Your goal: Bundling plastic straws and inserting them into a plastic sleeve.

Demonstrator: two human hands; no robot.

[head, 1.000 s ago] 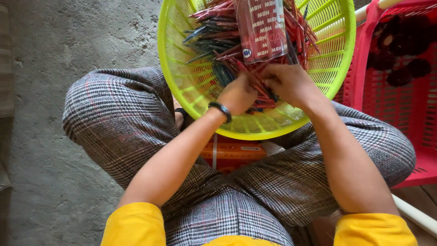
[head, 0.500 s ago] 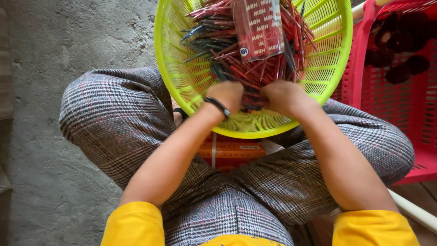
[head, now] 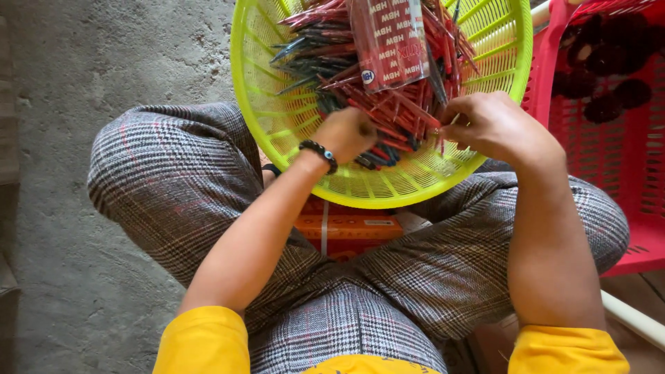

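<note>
Now both hands (head: 350,131) (head: 488,125) touching pens (head: 395,114) in basket (head: 277,131).

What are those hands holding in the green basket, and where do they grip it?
Both hands, left and right, close on thin red sticks near their lower ends; the exact grip is hidden.

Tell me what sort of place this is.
Probably an informal home or small workshop floor for hand sorting. The person sits over bare concrete floor, a yellow-green plastic basket of red and blue pens on their lap, a red plastic crate alongside.
</note>
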